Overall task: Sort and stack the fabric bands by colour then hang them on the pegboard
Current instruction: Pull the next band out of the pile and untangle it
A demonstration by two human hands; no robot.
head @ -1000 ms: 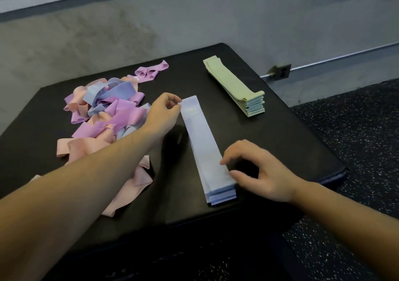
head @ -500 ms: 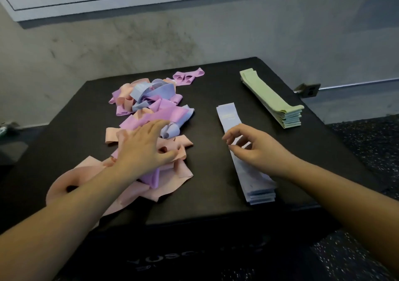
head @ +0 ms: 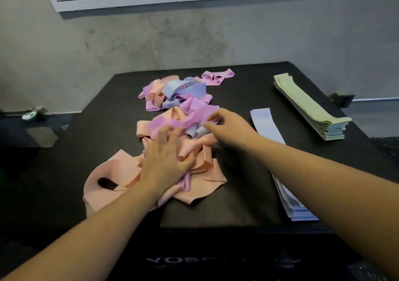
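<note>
Moved: right hand [head: 230,127] is shifted from the blue stack [head: 264,123] to the mixed pile [head: 181,112].
Right hand: a blue band [head: 197,130] is pinched.
Left hand [head: 166,162]: pressed flat, fingers spread, on peach bands [head: 121,172].

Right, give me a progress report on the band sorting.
Done: green stack and a blue stack lie flat on the table. In hand: left hand presses the mixed pile; right hand reaches among pink and blue bands. Left: pile unsorted, nothing hung.
</note>
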